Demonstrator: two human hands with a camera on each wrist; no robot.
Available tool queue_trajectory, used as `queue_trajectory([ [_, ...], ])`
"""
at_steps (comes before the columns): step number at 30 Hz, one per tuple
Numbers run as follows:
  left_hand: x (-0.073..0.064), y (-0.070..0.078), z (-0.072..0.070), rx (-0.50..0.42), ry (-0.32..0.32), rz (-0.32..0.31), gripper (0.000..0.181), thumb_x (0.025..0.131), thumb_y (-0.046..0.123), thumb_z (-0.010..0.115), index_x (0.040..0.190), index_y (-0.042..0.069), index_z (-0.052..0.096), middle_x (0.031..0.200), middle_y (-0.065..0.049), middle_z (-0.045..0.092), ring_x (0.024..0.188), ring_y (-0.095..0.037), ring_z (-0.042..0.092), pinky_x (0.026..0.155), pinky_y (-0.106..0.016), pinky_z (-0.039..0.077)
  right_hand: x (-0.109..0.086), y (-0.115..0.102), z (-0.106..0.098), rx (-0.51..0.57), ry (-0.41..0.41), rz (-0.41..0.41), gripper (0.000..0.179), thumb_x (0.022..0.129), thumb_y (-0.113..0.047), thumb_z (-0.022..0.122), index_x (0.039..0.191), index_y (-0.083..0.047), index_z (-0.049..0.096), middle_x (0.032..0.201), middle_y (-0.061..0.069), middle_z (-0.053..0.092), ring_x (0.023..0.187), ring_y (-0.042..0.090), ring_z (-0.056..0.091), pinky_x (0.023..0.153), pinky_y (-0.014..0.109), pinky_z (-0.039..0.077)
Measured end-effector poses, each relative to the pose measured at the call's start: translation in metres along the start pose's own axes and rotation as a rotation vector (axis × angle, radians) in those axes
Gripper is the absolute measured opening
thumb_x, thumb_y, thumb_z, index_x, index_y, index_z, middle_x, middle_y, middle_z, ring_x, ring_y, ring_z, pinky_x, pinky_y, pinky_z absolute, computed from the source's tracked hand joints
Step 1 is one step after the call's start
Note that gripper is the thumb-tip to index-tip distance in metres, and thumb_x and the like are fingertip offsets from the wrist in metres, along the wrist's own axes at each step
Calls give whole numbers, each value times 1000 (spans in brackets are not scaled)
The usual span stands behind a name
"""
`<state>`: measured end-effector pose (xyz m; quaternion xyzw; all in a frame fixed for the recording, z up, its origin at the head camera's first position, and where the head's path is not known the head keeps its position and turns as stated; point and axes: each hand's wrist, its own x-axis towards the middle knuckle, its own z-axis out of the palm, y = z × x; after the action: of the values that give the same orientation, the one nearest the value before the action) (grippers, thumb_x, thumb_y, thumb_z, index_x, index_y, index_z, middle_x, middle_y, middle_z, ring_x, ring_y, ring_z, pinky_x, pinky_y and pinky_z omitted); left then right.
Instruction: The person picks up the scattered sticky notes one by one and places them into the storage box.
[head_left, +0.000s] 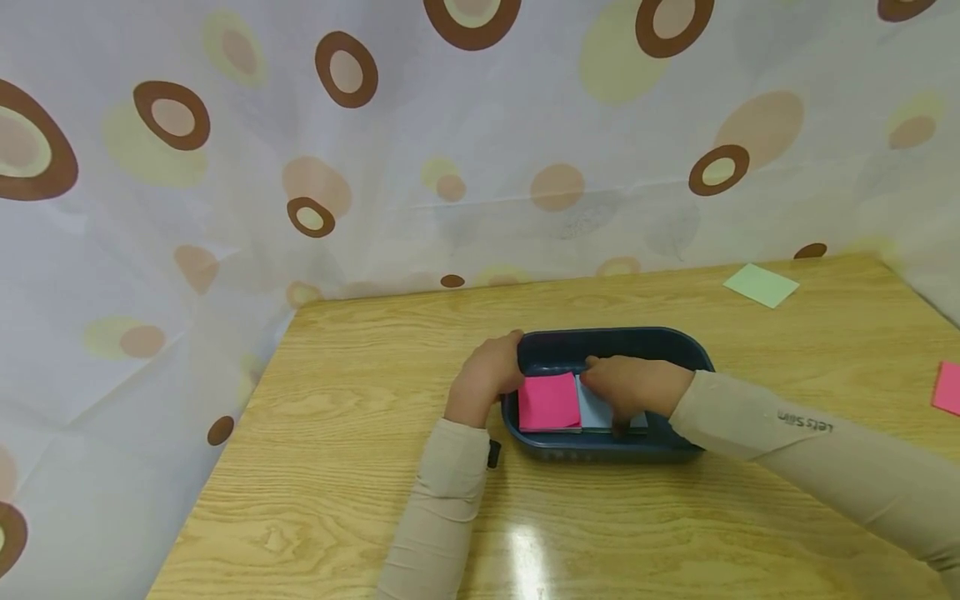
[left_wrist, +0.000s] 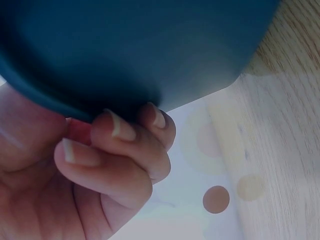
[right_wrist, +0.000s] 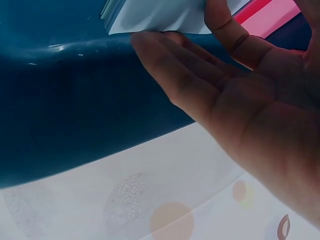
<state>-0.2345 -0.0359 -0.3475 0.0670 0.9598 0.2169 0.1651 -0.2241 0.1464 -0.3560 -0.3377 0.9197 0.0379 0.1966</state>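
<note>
A dark blue plastic bin [head_left: 600,452] with rounded corners stands on the wooden table. My left hand [head_left: 486,377] grips its left end, and in the left wrist view the fingers [left_wrist: 115,175] curl up against the outside under the rim. Inside the bin lie a pink sticky note pad [head_left: 547,404] and, to its right, a light blue sticky note pad [head_left: 594,412]. Reaching in from the right, my right hand [head_left: 633,385] pinches the light blue pad, fingertips at its far edge and thumb on its near part. The hand hides part of that pad.
A pale green sticky note [head_left: 761,285] lies at the back right of the table [head_left: 360,433]. Another pink sticky note [head_left: 948,388] is cut off by the right edge of the head view. Behind the table hangs a white sheet [head_left: 480,183] patterned with brown and peach circles.
</note>
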Motion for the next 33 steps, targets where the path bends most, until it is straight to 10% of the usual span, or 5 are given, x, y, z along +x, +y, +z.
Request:
queue_trajectory([
  [15,1,-2,3,-2,0,-2,66,90,5,62,149,14,36,133,-15,55,84,-23,59,48,-25,46,-6,-1,-8,25,-29,40,68,65,-29,91,115,4,59,99,12,55,89,23,56,80,41,53],
  [21,1,0,4,-6,-9,5,66,90,3,61,150,14,35,130,-15,56,70,-21,58,45,-25,44,-27,1,-24,107,25,-34,41,78,-28,82,101,-2,61,92,7,55,81,17,54,70,32,51],
  [28,3,1,5,17,-15,10,66,91,3,59,151,15,34,130,-14,57,60,-19,55,44,-24,42,-62,29,-27,266,226,-122,19,89,-22,71,98,-8,60,94,-1,58,84,15,56,75,37,50],
  [33,3,1,3,27,-13,14,65,91,3,58,151,15,34,127,-14,59,55,-18,53,43,-23,40,-97,65,-16,277,435,14,16,89,-15,70,100,-7,61,97,0,62,91,23,61,76,42,51],
])
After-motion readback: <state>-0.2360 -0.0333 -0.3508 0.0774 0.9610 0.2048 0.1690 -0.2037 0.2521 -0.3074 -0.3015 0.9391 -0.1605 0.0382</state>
